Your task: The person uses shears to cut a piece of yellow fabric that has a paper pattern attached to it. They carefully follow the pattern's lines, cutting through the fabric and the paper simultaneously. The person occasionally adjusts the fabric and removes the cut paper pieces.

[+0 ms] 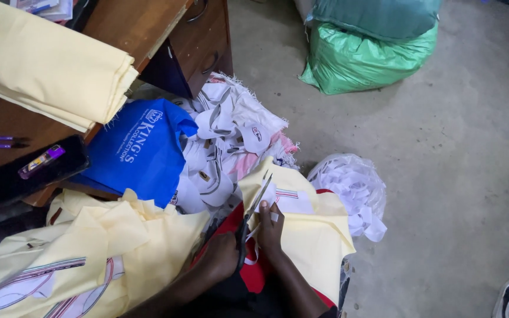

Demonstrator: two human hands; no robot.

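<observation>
On the person's lap, the left hand (222, 256) is closed around the handles of a pair of long steel scissors (254, 206), blades angled up and away so they meet the edge of a small white fabric patch with striped trim (290, 199). The right hand (270, 227) pinches that patch taut against pale yellow cloth (316, 235) draped over the knees. A clear plastic bag of white offcuts (351, 185) sits on the concrete floor (443, 147) just beside, near enough to catch trimmings.
</observation>
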